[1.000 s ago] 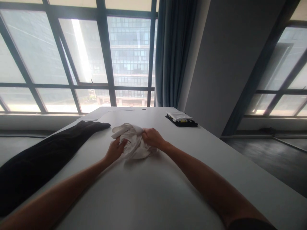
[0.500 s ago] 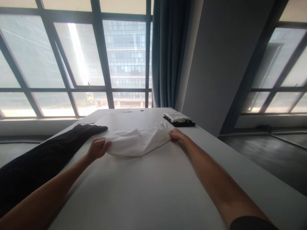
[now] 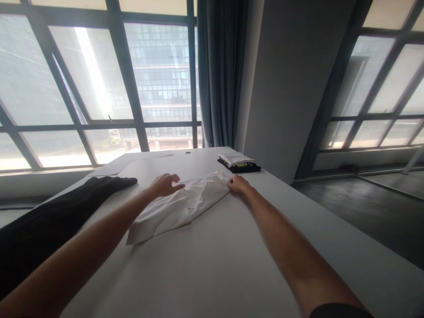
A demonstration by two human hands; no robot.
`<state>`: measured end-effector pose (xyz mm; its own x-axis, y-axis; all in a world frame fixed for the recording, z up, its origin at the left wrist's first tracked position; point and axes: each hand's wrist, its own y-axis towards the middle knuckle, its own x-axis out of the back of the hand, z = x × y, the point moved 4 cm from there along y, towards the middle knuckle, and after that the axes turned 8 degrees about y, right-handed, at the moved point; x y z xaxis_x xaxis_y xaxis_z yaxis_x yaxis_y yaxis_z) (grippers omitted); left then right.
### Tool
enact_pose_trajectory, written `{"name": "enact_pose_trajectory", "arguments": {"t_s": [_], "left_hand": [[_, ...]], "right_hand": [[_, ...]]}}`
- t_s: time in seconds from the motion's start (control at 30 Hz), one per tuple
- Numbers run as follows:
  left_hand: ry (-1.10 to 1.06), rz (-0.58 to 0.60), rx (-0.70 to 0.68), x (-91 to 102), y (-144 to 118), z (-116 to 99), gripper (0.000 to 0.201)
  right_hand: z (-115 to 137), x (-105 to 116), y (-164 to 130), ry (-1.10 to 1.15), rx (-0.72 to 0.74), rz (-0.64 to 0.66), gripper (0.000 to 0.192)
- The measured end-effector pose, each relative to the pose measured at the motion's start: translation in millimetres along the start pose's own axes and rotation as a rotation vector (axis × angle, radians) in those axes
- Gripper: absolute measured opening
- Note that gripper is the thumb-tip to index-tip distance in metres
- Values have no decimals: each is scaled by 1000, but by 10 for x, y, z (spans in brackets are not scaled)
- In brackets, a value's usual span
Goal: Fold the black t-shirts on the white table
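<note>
Cloth, white and thin, lies creased across the desk; take its middle as the clock's centre, with 12 towards the windows. At 2 o'clock the right hand is closed on its end, thumb against fingers. At 11 the left hand hovers over the far edge, thumb and fingers parted in a narrow curve; whether the thumb touches the fabric, I cannot tell.

The fabric looks light and very soft, likely to wrinkle and slump wherever it isn't held. Nothing about it seems fragile, but it should slide easily on the smooth desk, so a one-sided tug would probably drag the whole piece. Edges look the best hold: the end at 2 and the pointed corner at 8, which lies flat and free. Pinching the rumpled part near 1 would likely gather several layers. Dark garment at 9, stack beyond the right hand at 1.
</note>
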<state>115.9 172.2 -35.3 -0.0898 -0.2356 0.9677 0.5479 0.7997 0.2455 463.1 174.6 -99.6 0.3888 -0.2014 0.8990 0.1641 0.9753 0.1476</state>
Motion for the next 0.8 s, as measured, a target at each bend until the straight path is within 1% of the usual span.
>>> {"name": "enact_pose_trajectory", "arguments": {"t_s": [0.1,0.13,0.17,0.2,0.27,0.33,0.4,0.5,0.57,0.6,0.63,0.7,0.73,0.8], "left_hand": [[26,206,-44,-401,345,-327,98],[26,261,-38,-526,413,-398,104],[29,286,-26,-629,461,-454,102],[40,280,-5,-703,490,-493,98],[56,251,16,-781,494,-543,82],[51,249,10,-773,432,-541,66],[30,281,12,-690,324,-455,52],[3,312,54,-431,101,-162,42],[-31,304,86,-174,-91,88,40],[-94,276,115,-13,-199,220,38],[-173,257,133,160,-318,347,39],[-320,262,203,542,-583,612,48],[-361,244,245,765,-721,755,55],[-354,158,329,1255,-992,1067,69]], "right_hand": [[-62,-3,17,24,50,17,13],[-85,-5,23,32,55,21,13],[-105,-7,28,42,58,22,13],[-121,-7,31,56,61,22,13],[-140,-3,25,99,63,25,14],[-151,8,4,165,54,38,17],[-160,23,-26,229,37,61,29],[-175,40,-59,271,21,98,48],[-188,36,-58,271,19,116,53],[-197,30,-50,270,20,120,54],[-206,22,-39,271,23,121,55],[-223,4,-12,273,32,121,56],[-231,-5,0,273,35,120,56],[-245,-16,11,272,37,119,58]]}}
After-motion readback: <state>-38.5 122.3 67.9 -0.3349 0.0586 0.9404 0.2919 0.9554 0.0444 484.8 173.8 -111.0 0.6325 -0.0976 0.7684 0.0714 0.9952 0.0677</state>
